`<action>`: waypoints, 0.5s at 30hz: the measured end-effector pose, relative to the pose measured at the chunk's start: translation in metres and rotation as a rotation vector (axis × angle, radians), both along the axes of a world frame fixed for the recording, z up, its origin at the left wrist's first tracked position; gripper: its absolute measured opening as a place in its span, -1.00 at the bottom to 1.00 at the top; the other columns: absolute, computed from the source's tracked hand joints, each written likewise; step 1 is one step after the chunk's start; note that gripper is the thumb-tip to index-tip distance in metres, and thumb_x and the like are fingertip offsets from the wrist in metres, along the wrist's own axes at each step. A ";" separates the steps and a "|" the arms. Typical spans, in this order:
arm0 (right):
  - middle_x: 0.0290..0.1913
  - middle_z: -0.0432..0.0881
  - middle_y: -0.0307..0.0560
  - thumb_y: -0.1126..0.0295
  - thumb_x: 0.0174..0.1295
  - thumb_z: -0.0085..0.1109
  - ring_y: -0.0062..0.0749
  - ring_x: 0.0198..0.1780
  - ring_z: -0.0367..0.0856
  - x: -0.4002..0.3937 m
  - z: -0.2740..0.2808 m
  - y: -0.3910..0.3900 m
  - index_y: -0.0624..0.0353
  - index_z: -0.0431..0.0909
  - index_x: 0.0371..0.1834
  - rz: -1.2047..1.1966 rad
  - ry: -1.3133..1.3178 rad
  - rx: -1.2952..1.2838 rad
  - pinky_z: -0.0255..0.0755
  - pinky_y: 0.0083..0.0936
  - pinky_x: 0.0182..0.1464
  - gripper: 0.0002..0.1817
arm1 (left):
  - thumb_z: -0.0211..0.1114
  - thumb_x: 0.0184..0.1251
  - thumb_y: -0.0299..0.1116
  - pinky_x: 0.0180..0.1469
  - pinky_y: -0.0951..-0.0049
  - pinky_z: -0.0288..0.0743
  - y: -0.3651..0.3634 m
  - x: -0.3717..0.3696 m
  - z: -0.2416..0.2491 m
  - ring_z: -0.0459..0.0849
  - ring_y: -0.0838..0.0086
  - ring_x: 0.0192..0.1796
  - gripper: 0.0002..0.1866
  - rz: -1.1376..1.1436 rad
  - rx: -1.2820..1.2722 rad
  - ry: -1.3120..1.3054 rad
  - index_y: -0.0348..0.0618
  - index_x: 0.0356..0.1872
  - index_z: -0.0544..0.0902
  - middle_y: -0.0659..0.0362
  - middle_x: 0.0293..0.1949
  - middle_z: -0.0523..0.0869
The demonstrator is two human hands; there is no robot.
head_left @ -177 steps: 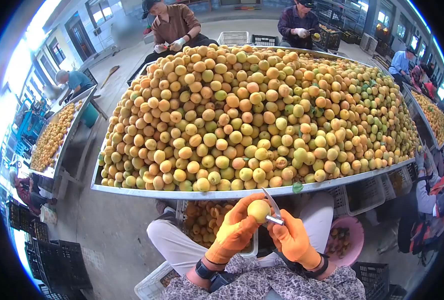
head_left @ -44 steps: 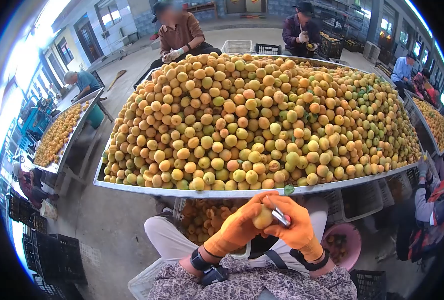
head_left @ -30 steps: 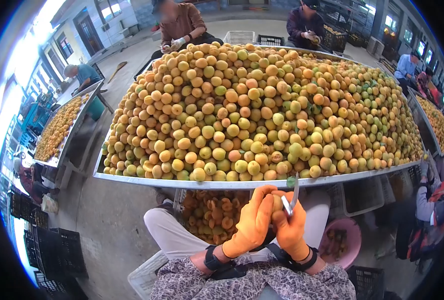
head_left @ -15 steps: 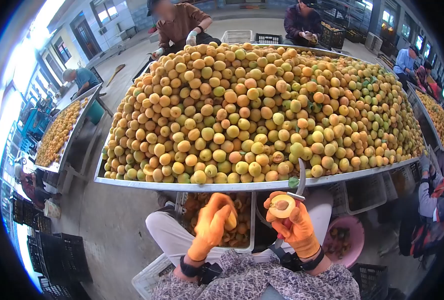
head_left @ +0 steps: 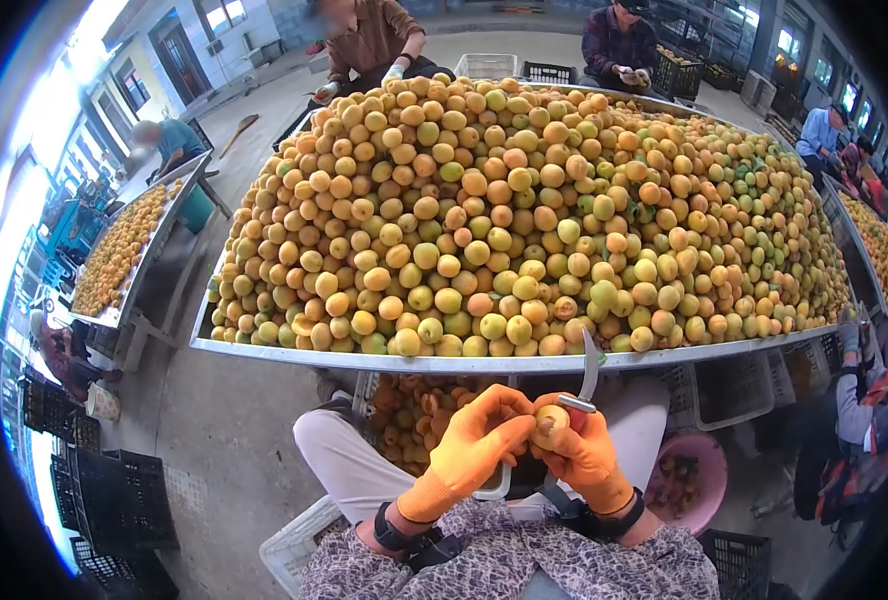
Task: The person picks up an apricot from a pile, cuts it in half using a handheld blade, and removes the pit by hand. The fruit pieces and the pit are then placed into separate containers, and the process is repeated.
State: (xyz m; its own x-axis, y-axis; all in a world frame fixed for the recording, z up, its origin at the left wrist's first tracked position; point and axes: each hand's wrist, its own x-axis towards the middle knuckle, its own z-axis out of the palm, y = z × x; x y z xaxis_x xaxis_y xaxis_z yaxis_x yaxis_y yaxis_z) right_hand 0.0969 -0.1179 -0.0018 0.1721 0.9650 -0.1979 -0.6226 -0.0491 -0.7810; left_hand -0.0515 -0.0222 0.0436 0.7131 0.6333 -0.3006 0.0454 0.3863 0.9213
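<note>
My left hand [head_left: 476, 445], in an orange glove, has its thumb and fingers closed at the left edge of an apricot half [head_left: 550, 424]. My right hand [head_left: 589, 462], gloved the same way, grips that half together with a curved knife [head_left: 590, 372]. The knife's blade points up and its red handle is mostly hidden in the palm. Both hands meet above my lap, in front of the heaped apricots [head_left: 524, 220]. Below and left of them, a crate [head_left: 366, 385] holds cut apricot halves [head_left: 409, 420].
A metal-rimmed table [head_left: 444, 366] bears the heap. A pink basin [head_left: 709, 495] with dark scraps stands right of my knee. Black crates [head_left: 119, 505] are stacked at left. Several people work around, including one in a brown top [head_left: 369, 40] across the table.
My left hand has moved right and up from over the crate, where it held an apricot piece, to the half in my right hand. The view has shifted slightly.
</note>
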 end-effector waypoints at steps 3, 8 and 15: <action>-0.40 0.59 -0.16 0.33 0.21 0.30 -0.69 -0.59 0.41 -0.002 -0.003 0.001 0.29 0.50 0.06 -0.014 -0.003 0.005 0.22 -0.78 -0.61 -0.59 | 0.25 0.39 -0.30 -0.40 0.67 0.52 0.001 0.002 -0.006 0.61 0.65 -0.39 -0.76 0.009 -0.050 -0.040 -0.24 -0.09 0.51 0.21 -0.33 0.61; -0.42 0.58 -0.24 0.38 0.13 0.40 -0.70 -0.63 0.40 0.004 0.003 -0.001 0.27 0.53 0.04 0.041 -0.151 -0.003 0.22 -0.76 -0.62 -0.57 | 0.30 0.38 -0.27 -0.41 0.66 0.53 0.000 0.007 -0.018 0.61 0.63 -0.40 -0.73 0.018 -0.117 -0.063 -0.25 -0.15 0.48 0.20 -0.34 0.58; -0.42 0.58 -0.28 0.41 0.03 0.50 -0.71 -0.62 0.42 0.011 0.004 -0.003 0.24 0.54 0.03 0.032 -0.390 0.063 0.26 -0.75 -0.61 -0.51 | 0.31 0.28 -0.39 -0.36 0.59 0.57 0.005 0.015 -0.017 0.60 0.58 -0.39 -0.75 -0.086 -0.161 -0.090 -0.25 -0.17 0.44 0.18 -0.32 0.56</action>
